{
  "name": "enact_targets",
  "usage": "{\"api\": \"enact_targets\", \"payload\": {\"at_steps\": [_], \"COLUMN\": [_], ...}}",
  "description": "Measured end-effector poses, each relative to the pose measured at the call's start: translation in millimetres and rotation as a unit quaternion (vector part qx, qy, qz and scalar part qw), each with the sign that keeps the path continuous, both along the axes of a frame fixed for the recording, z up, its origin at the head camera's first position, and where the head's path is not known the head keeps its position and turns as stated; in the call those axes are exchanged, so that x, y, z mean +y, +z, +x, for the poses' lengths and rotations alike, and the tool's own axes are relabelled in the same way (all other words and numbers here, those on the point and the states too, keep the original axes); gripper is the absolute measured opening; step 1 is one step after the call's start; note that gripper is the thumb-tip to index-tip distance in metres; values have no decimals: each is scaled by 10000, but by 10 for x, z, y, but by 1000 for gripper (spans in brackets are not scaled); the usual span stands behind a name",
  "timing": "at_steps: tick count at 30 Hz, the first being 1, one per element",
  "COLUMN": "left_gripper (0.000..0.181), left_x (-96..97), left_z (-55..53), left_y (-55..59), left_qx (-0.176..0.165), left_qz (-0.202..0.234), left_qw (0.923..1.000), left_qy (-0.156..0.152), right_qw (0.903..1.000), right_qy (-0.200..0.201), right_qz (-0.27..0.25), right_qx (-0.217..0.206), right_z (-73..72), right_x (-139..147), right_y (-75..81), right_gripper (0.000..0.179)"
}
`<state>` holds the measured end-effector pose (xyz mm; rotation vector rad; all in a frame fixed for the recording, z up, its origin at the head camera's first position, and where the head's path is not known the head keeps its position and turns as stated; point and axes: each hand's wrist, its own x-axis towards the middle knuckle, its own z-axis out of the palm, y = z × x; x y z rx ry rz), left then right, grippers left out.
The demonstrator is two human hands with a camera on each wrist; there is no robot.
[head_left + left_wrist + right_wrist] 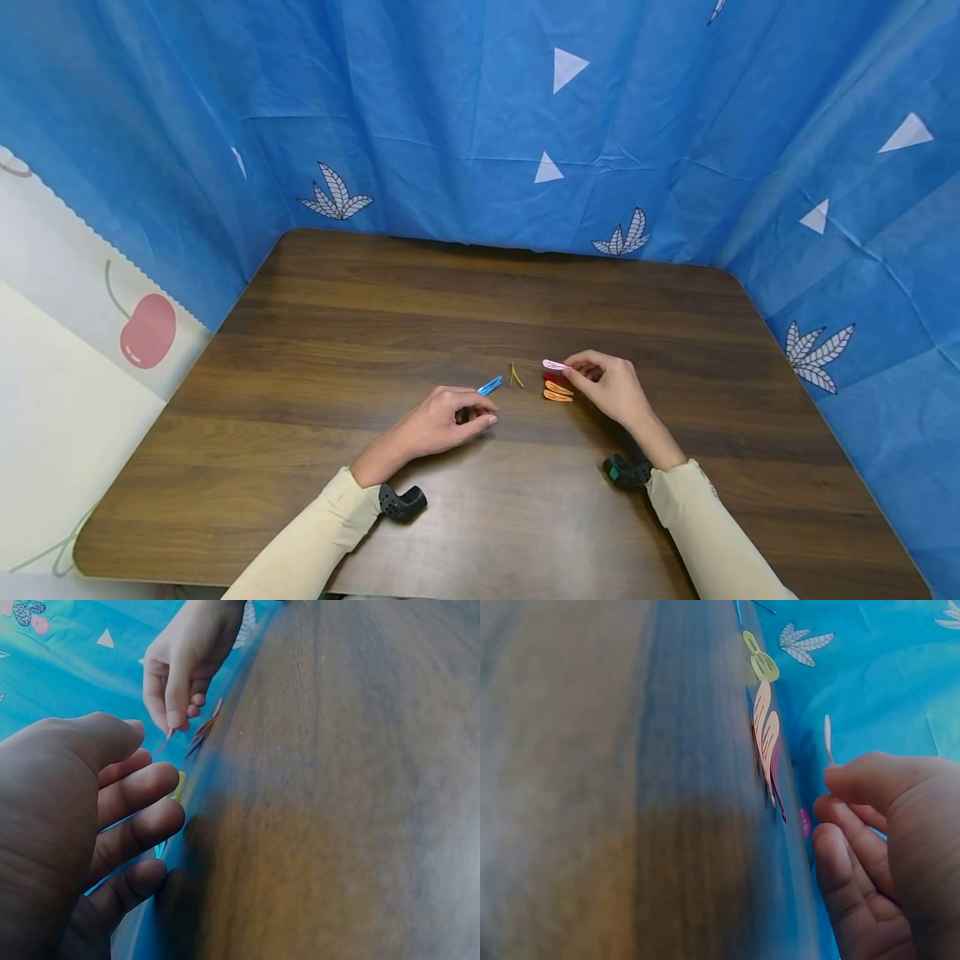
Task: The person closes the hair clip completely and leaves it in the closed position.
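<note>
Right fingers (578,381) pinch pink clip (552,365) by 1 end, best kept clear of red clip (552,377) beside them; left fingers (480,402) slack, empty.

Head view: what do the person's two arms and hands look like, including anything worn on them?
The left sleeve and right sleeve are long and plain cream. A black, curved left wrist device is matched by a black right wrist device, which shows a green patch. The left hand and right hand wear no gloves.
</note>
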<state>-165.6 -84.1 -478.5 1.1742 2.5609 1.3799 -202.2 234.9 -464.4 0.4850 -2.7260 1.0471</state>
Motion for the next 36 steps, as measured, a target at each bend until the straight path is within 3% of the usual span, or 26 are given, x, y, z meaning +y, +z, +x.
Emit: {"api": "enact_targets", "payload": {"at_steps": [10, 36], "left_gripper": [13, 11], "left_x": [-3, 4], "left_z": [-4, -9], "left_y": [2, 0], "left_qx": [-44, 10], "left_qz": [-13, -40], "left_qw": [10000, 10000], "left_qy": [-8, -11], "right_qw": [9992, 9983], "right_qy": [-204, -298], "right_qz": [249, 210], "right_qx": [-234, -453], "right_z": [-55, -46], "right_x": [14, 14], "right_y": [-36, -88], "right_gripper": [8, 12]}}
